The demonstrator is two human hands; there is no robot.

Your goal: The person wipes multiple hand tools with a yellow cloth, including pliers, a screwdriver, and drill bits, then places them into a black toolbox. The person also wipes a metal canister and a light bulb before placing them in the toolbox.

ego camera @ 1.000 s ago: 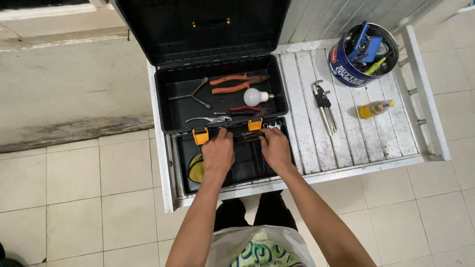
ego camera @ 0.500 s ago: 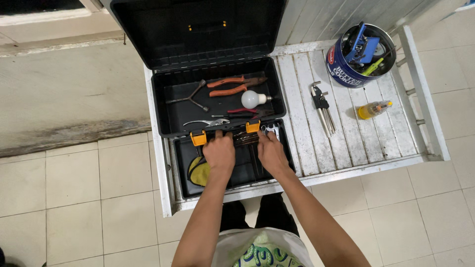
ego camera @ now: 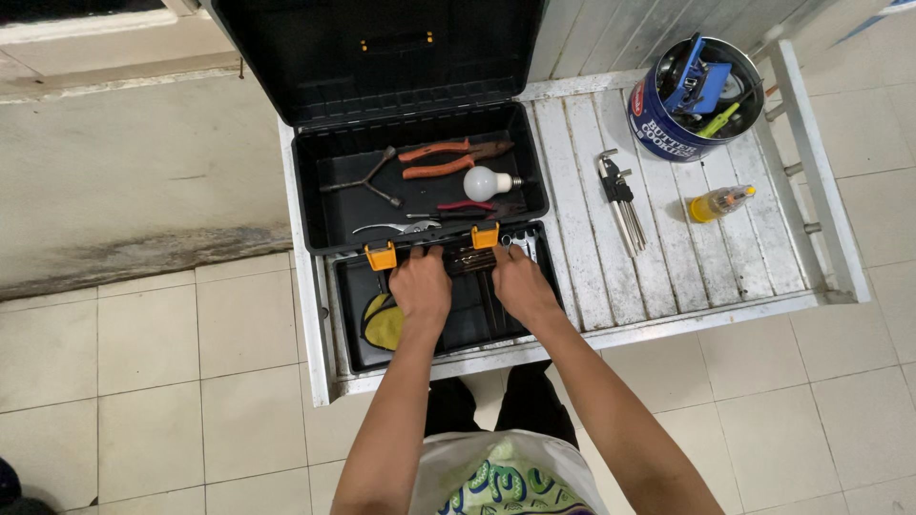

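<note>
A black toolbox [ego camera: 315, 191] stands open on a white slatted table [ego camera: 668, 286], its lid [ego camera: 382, 48] raised. In front of it lies a black lift-out tray [ego camera: 351, 324]. Both hands rest on the tray's far edge, between two orange latches [ego camera: 380, 256]. My left hand [ego camera: 420, 286] and my right hand [ego camera: 520, 281] curl their fingers over the tray's centre bar. A yellow item [ego camera: 384, 322] lies in the tray by my left wrist. The toolbox holds orange-handled pliers [ego camera: 448, 157], a white light bulb [ego camera: 485, 181] and a cross-shaped wrench [ego camera: 363, 181].
On the table to the right lie a set of hex keys [ego camera: 620, 195] and a small yellow bottle [ego camera: 718, 202]. A blue round tin [ego camera: 658, 119] full of tools stands at the far right. Tiled floor surrounds the table, with a concrete strip to the left.
Both hands stay on the tray's far edge. Only the view has shifted slightly.
</note>
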